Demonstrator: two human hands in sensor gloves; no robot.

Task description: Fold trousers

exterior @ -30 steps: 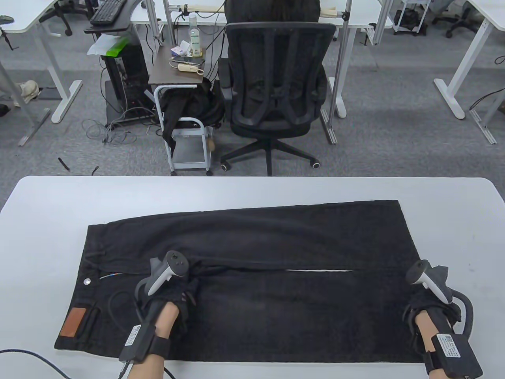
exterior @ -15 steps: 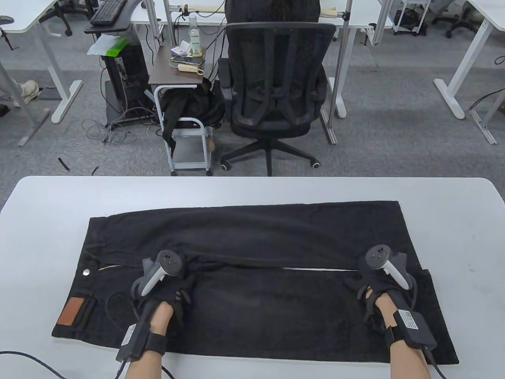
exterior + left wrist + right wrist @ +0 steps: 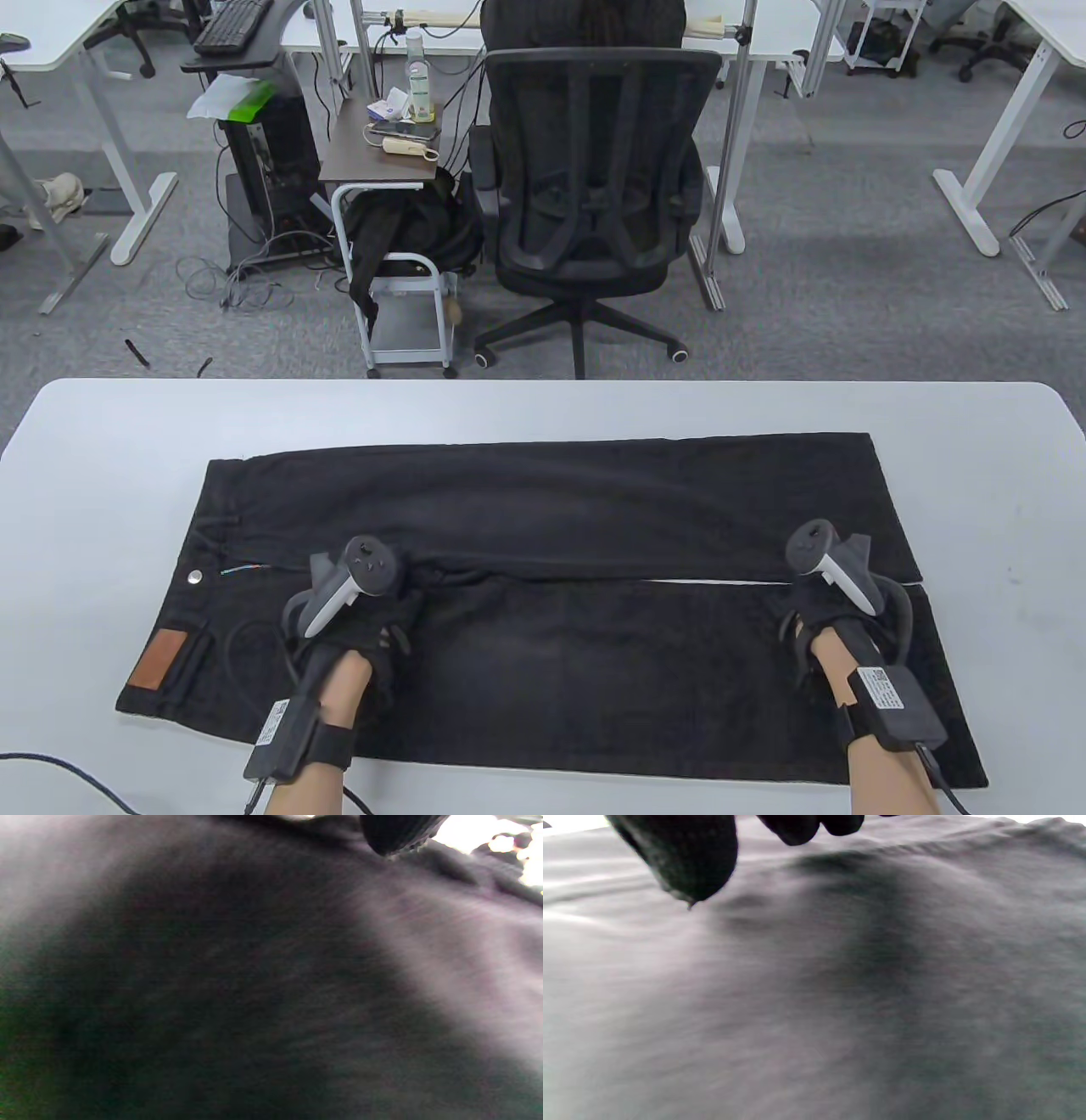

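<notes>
Black trousers (image 3: pixel 543 526) lie flat on the white table (image 3: pixel 102 475), waist to the left with a brown patch (image 3: pixel 157 658), both legs running right. My left hand (image 3: pixel 386 607) lies on the crotch, where the cloth is a little bunched. The tracker hides its fingers. The left wrist view shows only one fingertip (image 3: pixel 396 834) over dark cloth (image 3: pixel 254 984). My right hand (image 3: pixel 802 607) rests on the near leg beside the gap between the legs, close to the hems. In the right wrist view its fingertips (image 3: pixel 683 861) hang just over the cloth (image 3: pixel 840 984), apart, with nothing pinched.
A thin strip of table (image 3: pixel 713 581) shows between the two legs. Bare table runs along the far edge and at both ends. Behind the table stand a black office chair (image 3: pixel 594 187) and a small cart (image 3: pixel 399 255) on the floor.
My right hand moved left from the near leg's hem to the gap between the legs. The near leg's hem was drawn out to the right. The waist and far leg shifted slightly right.
</notes>
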